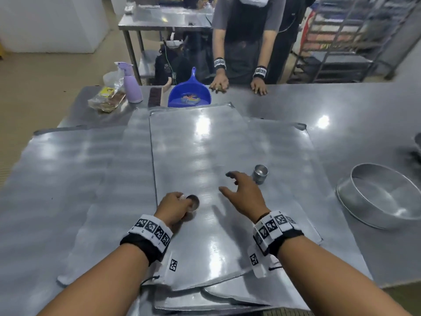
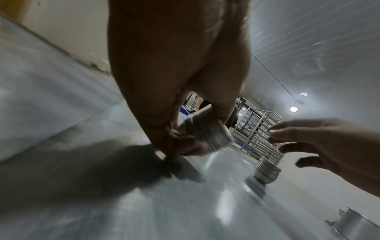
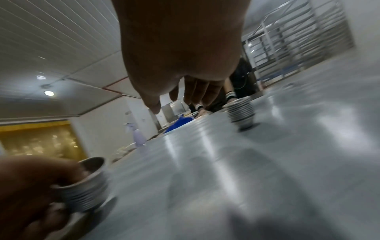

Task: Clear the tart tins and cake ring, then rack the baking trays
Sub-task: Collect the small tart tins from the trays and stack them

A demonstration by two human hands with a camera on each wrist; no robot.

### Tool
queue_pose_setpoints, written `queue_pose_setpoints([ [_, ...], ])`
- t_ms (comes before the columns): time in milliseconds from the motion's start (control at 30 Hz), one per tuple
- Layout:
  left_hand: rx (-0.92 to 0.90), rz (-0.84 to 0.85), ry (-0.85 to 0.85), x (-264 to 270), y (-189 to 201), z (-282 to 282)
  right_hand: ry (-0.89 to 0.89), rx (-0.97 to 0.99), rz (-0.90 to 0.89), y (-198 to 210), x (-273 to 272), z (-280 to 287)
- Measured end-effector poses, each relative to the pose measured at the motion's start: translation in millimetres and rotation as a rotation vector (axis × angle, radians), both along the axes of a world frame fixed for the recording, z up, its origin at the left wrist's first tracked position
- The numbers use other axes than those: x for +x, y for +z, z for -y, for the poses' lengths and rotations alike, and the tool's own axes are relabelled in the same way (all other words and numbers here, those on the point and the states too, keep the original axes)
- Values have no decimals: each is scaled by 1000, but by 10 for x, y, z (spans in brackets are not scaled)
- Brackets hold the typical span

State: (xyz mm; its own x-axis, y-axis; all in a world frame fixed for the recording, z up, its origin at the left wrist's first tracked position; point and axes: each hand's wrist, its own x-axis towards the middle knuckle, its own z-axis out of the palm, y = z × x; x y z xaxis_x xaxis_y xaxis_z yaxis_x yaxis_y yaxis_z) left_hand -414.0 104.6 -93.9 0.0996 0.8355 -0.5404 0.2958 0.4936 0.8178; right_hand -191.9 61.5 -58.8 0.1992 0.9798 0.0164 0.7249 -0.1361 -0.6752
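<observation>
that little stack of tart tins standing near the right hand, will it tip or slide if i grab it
The free stack of tart tins looks taller than its narrow base, so a sideways nudge could tip it. It is thin nested metal, probably light. It stands on a glossy baking tray, so it may skate. The open right hand would likely do best closing its grip round the ribbed sides.

Bare forearms — each wrist wears a black band (image 1: 145,244) topped by a white strip of square black-and-white markers
</observation>
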Motion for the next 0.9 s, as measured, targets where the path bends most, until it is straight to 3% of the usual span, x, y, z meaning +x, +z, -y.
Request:
queue_pose_setpoints([
  [100,-26,4,-45,144,25,13,-149,48,106,-8,415,-22],
  [233,-22,31,-61,315,3,-27,-191,-45,127,-21,880,-133],
  [367,187,-341,-173,416,123,-21,-106,-162,73,-100,1254,-313],
  [467,185,-371,-129,512,168,62,28,-253,34,-132,1421,-465],
  [600,316,-663,-323,747,133,211,190,-325,67,-261,1516,-600],
  [767,366,-728,-266,1125,50,360,233,-255,56,-354,1483,-476],
  [900,389,-805,-317,1372,79,331,270,-218,40,-394,1485,-343],
])
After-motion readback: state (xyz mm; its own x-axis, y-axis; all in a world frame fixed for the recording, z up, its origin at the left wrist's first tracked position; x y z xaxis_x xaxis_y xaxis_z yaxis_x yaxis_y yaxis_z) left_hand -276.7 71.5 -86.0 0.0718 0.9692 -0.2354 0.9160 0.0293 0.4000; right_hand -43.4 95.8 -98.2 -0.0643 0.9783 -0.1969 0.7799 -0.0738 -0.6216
